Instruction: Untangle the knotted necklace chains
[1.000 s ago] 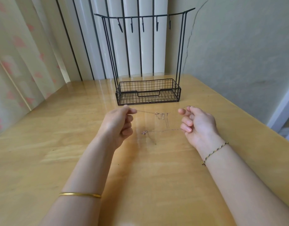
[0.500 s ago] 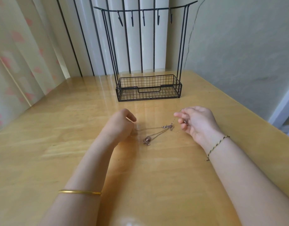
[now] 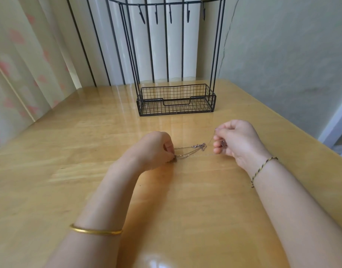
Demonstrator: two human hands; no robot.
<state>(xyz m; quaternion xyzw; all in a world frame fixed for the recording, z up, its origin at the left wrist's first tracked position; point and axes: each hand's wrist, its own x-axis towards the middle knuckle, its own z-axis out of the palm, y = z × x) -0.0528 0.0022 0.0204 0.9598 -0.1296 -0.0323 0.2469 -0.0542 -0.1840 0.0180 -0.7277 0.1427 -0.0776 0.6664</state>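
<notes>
Pale, glossy wooden table (image 3: 56,171), seen from above and behind the hands. Both forearms reach in from the near edge.

Thin silver-toned necklace chains (image 3: 198,146) lie on the tabletop between the two hands. A small knotted cluster of links sits nearer the right hand, and fine strands run leftward from it, low on the wood.

Left hand (image 3: 152,149): knuckles up, fingers curled under, fingertips pinching the left end of the strands against the table. A small dark piece shows at the fingertips, too small to tell what it is. Plain gold bangle (image 3: 96,231) on that forearm.

Right hand (image 3: 238,142): raised slightly off the table, fingers curled. Thumb and forefinger pinch one fine strand, which rises from the knot to the fingertips. Braided black-and-yellow cord bracelet (image 3: 263,167) on that wrist.

Black wire basket stand (image 3: 147,106) sits well apart from the hands, toward the table's far edge. Tall thin uprights carry a top rail with five small hanging hooks (image 3: 169,16).

Behind: white vertical panels with dark bars, a pale curtain with pink blotches (image 3: 21,64) to the left, and a grey-green wall (image 3: 291,55) to the right.
</notes>
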